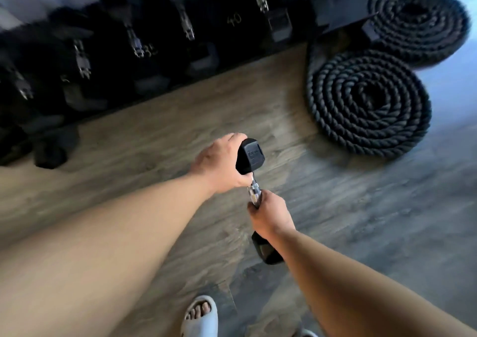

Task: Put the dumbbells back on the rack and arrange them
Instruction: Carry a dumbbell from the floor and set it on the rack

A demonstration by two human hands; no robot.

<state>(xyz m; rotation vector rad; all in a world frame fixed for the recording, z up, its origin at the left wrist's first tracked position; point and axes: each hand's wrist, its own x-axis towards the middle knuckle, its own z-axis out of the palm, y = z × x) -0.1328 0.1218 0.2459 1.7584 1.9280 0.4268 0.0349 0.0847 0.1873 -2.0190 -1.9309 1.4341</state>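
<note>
Wood-plank floor (160, 135) ran up to dumbbell rack (144, 40) along far wall; rack blurred, rows of hex dumbbells on it, "35" and "40" legible. Two coiled battle ropes (366, 104) lay right of rack. Hex dumbbell (254, 192) held in air, well short of rack, long axis pointing roughly toward it. Left hand (219, 166) cupped far head, nearer rack; right hand (271, 215) had fingers clamped round chrome handle. Sandalled foot (200, 316) below. Next likely: carry forward, seat in free slot.
</note>
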